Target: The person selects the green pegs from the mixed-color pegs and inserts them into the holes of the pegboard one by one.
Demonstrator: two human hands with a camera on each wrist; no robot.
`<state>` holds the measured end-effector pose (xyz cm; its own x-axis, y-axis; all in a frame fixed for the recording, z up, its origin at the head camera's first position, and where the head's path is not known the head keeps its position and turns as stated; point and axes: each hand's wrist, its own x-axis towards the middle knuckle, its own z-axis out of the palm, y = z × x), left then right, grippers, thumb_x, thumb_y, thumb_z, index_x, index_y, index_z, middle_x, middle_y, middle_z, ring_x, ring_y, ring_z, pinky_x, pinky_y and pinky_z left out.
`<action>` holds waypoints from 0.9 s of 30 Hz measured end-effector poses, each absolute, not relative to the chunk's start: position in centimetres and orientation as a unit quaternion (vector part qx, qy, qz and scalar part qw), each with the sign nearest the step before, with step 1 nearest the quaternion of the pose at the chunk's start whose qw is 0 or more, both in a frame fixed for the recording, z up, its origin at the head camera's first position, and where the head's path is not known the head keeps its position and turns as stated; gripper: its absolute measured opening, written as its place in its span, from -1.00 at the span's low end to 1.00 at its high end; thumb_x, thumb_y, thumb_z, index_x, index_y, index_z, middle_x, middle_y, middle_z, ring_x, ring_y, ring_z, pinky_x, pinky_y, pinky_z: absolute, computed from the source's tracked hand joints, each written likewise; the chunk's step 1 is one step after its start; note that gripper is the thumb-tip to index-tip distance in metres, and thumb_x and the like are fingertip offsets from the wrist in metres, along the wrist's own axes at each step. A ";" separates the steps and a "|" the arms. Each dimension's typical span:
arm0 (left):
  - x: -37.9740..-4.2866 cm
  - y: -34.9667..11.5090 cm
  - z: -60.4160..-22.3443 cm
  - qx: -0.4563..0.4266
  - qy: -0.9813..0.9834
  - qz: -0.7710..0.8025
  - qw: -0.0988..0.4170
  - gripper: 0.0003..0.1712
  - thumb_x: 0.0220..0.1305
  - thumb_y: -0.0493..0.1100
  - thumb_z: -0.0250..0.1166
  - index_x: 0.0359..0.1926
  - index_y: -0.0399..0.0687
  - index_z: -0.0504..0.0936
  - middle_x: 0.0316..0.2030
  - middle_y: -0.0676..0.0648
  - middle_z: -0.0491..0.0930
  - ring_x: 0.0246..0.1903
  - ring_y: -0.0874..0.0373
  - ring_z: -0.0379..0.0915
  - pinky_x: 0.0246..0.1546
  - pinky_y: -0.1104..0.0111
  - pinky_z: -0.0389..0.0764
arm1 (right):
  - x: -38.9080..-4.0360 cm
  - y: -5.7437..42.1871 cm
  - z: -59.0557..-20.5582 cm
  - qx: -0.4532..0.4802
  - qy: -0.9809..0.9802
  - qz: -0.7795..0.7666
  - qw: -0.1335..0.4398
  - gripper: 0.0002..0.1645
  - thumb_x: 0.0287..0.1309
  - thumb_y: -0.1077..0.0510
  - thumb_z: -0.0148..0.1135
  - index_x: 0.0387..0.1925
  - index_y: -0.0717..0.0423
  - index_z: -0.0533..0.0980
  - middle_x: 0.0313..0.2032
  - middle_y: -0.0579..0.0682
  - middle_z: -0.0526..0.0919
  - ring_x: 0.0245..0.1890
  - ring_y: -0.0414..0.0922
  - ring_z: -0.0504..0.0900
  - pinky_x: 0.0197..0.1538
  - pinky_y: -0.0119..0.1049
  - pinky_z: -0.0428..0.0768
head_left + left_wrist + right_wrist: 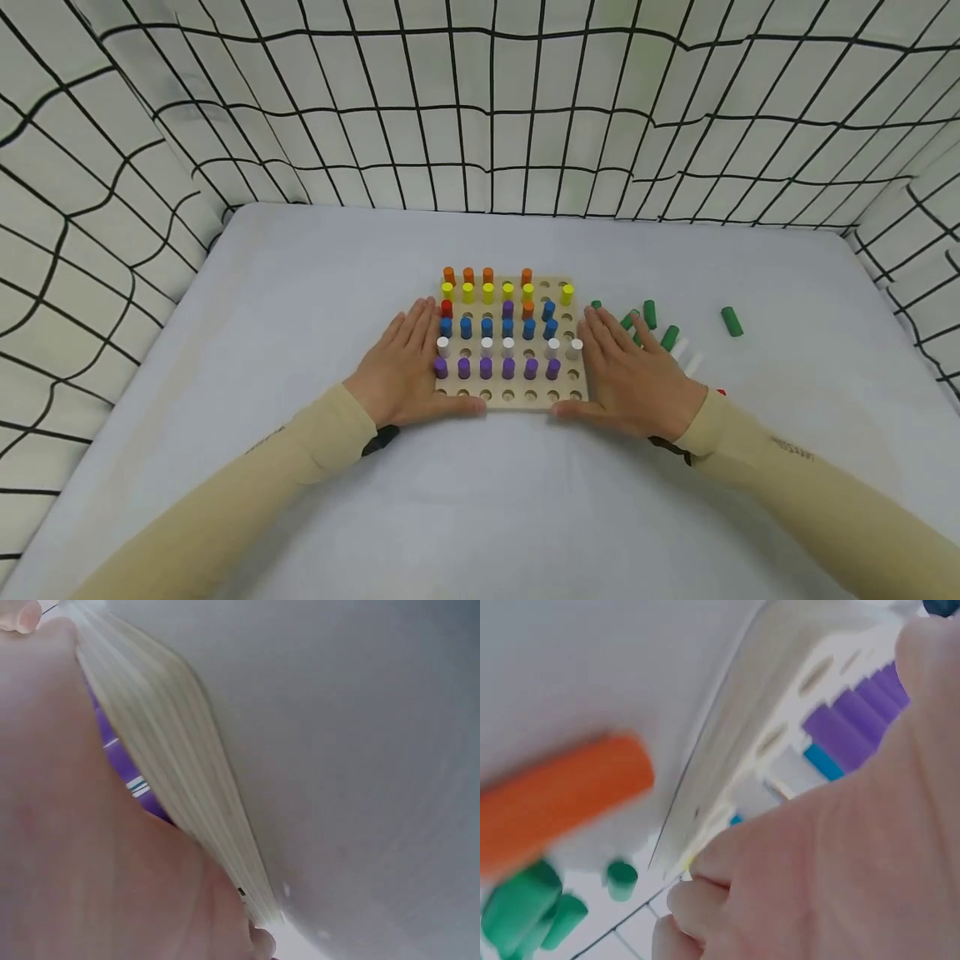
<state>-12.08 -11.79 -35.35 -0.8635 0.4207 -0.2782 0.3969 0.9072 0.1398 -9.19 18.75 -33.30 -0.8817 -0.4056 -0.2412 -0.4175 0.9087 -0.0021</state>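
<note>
Left hand (408,367) and right hand (637,375) lie apart, straight-fingered, along the nine and three o'clock sides of the wooden pegboard (542,393) between them; uneven pressure could skew it, tilting standing purple pegs (508,368); an outward nudge might roll loose green pegs (650,314), at three o'clock, across the white table (510,508).

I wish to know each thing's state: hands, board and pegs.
Left hand: fingers straight, beside pegboard
Right hand: fingers straight, beside pegboard
Pegboard: flat, partly filled
Purple pegs: upright, inserted
Yellow pegs: upright, inserted
Blue pegs: upright, inserted
White pegs: some inserted, some loose
Orange pegs: some inserted, one loose
Green pegs: loose
Red peg: upright, inserted
</note>
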 end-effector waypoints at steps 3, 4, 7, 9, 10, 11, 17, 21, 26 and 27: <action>-11.8 -12.1 -35.5 0.208 0.965 0.045 0.155 0.63 0.00 0.79 0.10 0.63 -0.32 -0.28 0.67 -0.29 -0.35 0.69 -0.21 -0.43 0.69 -0.04 -0.20 | -9.2 19.7 -32.3 -0.207 0.970 0.023 0.127 0.41 0.22 -0.71 -0.10 0.62 0.30 -0.06 0.66 0.26 -0.10 0.67 0.27 -0.08 0.62 0.42 -0.24; -11.8 -12.2 -35.5 0.207 0.964 0.048 0.157 0.63 0.00 0.79 0.10 0.63 -0.31 -0.29 0.67 -0.28 -0.37 0.69 -0.21 -0.45 0.70 -0.04 -0.21 | -9.3 20.2 -31.9 -0.203 0.971 0.021 0.127 0.40 0.24 -0.71 -0.12 0.63 0.28 -0.09 0.67 0.25 -0.13 0.67 0.28 -0.10 0.61 0.44 -0.28; -11.9 -12.2 -35.5 0.211 0.964 0.054 0.153 0.63 0.01 0.79 0.11 0.64 -0.30 -0.30 0.67 -0.28 -0.38 0.69 -0.20 -0.46 0.69 -0.05 -0.21 | -9.6 22.0 -30.4 -0.186 0.975 -0.001 0.121 0.33 0.30 -0.65 -0.12 0.66 0.18 -0.20 0.68 0.21 -0.23 0.67 0.30 -0.14 0.55 0.51 -0.38; -12.1 -12.2 -35.6 0.215 0.963 0.057 0.151 0.63 0.01 0.78 0.12 0.64 -0.30 -0.31 0.68 -0.27 -0.38 0.69 -0.20 -0.45 0.69 -0.05 -0.20 | -9.9 23.5 -29.6 -0.180 0.979 -0.015 0.094 0.27 0.34 -0.59 -0.05 0.68 0.10 -0.22 0.69 0.19 -0.22 0.65 0.33 -0.05 0.54 0.53 -0.39; -12.1 -12.2 -35.6 0.217 0.963 0.059 0.150 0.63 0.01 0.78 0.13 0.64 -0.30 -0.30 0.68 -0.27 -0.37 0.69 -0.20 -0.45 0.69 -0.05 -0.20 | -10.1 24.4 -29.4 -0.182 0.981 -0.021 0.070 0.25 0.34 -0.55 0.01 0.68 0.07 -0.21 0.69 0.20 -0.19 0.62 0.34 0.05 0.53 0.54 -0.37; -12.2 -12.2 -35.7 0.219 0.962 0.060 0.151 0.63 0.01 0.77 0.13 0.64 -0.29 -0.30 0.68 -0.27 -0.37 0.69 -0.20 -0.45 0.69 -0.05 -0.19 | -10.3 25.2 -29.1 -0.187 0.981 -0.027 0.043 0.23 0.34 -0.51 0.07 0.68 0.04 -0.18 0.68 0.20 -0.14 0.60 0.34 0.11 0.53 0.54 -0.33; -12.4 -12.5 -36.0 0.229 0.958 0.071 0.160 0.64 0.00 0.75 0.18 0.64 -0.29 -0.31 0.68 -0.25 -0.40 0.69 -0.20 -0.48 0.69 -0.05 -0.22 | -11.2 29.3 -29.7 -0.187 0.971 -0.097 -0.110 0.02 0.32 -0.26 0.32 0.58 0.11 0.15 0.56 0.26 0.23 0.44 0.26 0.33 0.47 0.43 0.00; -12.5 -12.7 -36.2 0.230 0.956 0.085 0.161 0.65 -0.01 0.73 0.21 0.64 -0.29 -0.33 0.68 -0.25 -0.42 0.69 -0.20 -0.50 0.69 -0.06 -0.24 | -11.5 31.3 -30.9 -0.129 0.966 -0.172 -0.146 -0.16 0.27 -0.05 0.43 0.47 0.13 0.34 0.40 0.28 0.41 0.21 0.22 0.51 0.32 0.28 0.25; -12.7 -12.6 -36.5 0.234 0.953 0.101 0.164 0.66 -0.01 0.72 0.23 0.64 -0.29 -0.36 0.68 -0.26 -0.44 0.69 -0.20 -0.51 0.69 -0.07 -0.26 | -11.9 34.0 -32.6 -0.034 0.963 -0.228 -0.143 -0.28 0.36 -0.07 0.34 0.44 0.09 0.40 0.32 0.30 0.47 0.09 0.25 0.58 0.01 -0.30 0.47; -12.8 -12.6 -36.6 0.236 0.952 0.102 0.164 0.66 0.00 0.72 0.23 0.64 -0.29 -0.36 0.68 -0.26 -0.44 0.69 -0.21 -0.51 0.69 -0.07 -0.25 | -11.9 34.6 -32.9 -0.014 0.963 -0.233 -0.134 -0.28 0.39 -0.11 0.30 0.45 0.08 0.39 0.34 0.29 0.46 0.10 0.26 0.58 -0.06 -0.45 0.42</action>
